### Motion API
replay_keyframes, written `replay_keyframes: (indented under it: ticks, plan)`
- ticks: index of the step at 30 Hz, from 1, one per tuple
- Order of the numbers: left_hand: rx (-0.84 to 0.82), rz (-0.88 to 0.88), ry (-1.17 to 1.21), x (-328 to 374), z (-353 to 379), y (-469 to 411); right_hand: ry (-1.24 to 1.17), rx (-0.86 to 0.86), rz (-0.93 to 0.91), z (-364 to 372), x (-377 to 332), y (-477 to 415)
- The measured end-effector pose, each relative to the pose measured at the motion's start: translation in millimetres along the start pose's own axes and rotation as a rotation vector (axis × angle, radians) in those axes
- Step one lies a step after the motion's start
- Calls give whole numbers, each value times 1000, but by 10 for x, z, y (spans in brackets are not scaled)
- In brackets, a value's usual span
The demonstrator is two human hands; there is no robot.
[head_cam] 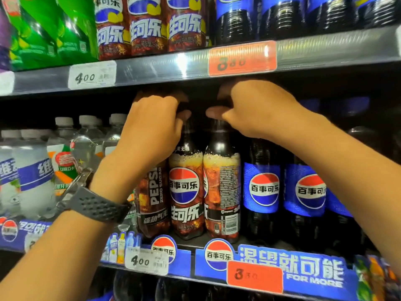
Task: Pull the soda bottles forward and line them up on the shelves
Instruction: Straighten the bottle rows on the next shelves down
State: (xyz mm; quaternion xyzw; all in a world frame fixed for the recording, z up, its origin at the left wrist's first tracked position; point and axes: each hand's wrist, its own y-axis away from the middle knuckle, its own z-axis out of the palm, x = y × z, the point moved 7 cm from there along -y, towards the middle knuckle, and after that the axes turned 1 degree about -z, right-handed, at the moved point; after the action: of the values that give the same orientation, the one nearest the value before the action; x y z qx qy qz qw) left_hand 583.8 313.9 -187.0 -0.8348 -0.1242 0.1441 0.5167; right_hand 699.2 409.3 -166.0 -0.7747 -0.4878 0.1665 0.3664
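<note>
A: Bottles (pixel 186 192) of cola stand at the front of the middle shelf (pixel 184 246), three dark ones side by side with brown and amber labels showing ice cubes and foam.

B: What do the labels carry?

A: The middle one shows a red, white and blue globe with Chinese lettering; the one to its left (pixel 152 198) reads PEPSI ZERO SUGAR running up its side; the one to its right (pixel 222 192) is turned so the barcode and small print face out.

B: And the hands?

A: The left hand (pixel 152 129) is closed over the top of the middle bottle, fingers curled around the neck and cap. The right hand (pixel 258 109) is closed the same way on the top of the barcode bottle. Both caps are hidden under the fingers. A dark perforated watch strap (pixel 97 205) sits on the left wrist.

B: What is beside them?

A: To the right, dark bottles with blue labels (pixel 263 187) and the same globe, touching the row. To the left, clear bottles with grey caps (pixel 86 137). The upper shelf (pixel 152 68) holds more amber-label bottles, green ones and blue-label ones.

B: Price tags?

A: A white tag reading 400 (pixel 146 260) and an orange tag (pixel 255 276) on the middle shelf's edge, below the three bottles.
</note>
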Motion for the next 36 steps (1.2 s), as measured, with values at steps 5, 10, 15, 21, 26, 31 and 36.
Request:
replay_keyframes:
  ticks: [5, 10, 15, 21, 26, 31, 36]
  plan:
    - [-13, -44, 46, 3, -20, 21, -82, -90, -60, 14, 23, -11]
    - [1, -49, 65, -40, 2, 30, -84, -131, -74, 7, 34, 41]
    - [1, -5, 202, -101, 23, -6, 13, 57, 58, -87, 68, 67]
    - [8, 34, 324, -168, -10, -82, 134, 102, 121, -19, -4, 50]
    - [15, 46, 327, -177, 24, -114, 37, 28, 96, -30, 2, 54]
    - [14, 37, 286, -187, 52, -121, 26, -38, 93, -10, -25, 65]
    - [36, 118, 337, -196, -15, -42, 44, -34, 90, -13, -54, 105]
